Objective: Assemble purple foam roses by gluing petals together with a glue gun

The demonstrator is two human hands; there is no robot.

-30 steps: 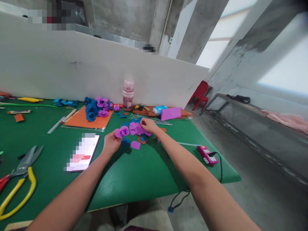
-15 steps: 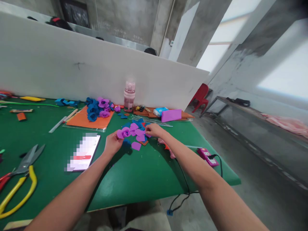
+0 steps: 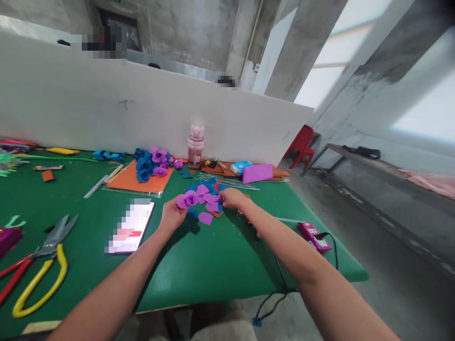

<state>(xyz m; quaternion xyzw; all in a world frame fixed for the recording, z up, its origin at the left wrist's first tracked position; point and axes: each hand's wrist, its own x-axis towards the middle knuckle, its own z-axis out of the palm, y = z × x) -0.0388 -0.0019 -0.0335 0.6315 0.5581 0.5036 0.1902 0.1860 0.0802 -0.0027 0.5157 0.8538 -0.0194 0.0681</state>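
My left hand [image 3: 171, 215] holds a purple foam flower [image 3: 187, 200] just above the green table [image 3: 199, 265]. My right hand [image 3: 232, 198] rests on a scatter of purple and blue foam petals [image 3: 210, 202], its fingertips pinching at one purple petal. One more purple petal [image 3: 205, 218] lies loose between the hands. Behind them a heap of finished blue and purple flowers [image 3: 151, 162] sits on an orange sheet [image 3: 137, 182].
A phone [image 3: 132, 226] lies left of my left hand. Yellow-handled scissors [image 3: 42, 265] lie at the near left. A pink bottle [image 3: 195, 146], a purple pouch [image 3: 257, 173] and keys stand by the white partition [image 3: 106, 113]. A pink device [image 3: 314, 237] with a cable sits near the right edge.
My right hand has lowered from the flower toward the petal pile on the table. The left hand keeps the flower. The camera has shifted a little to the left.
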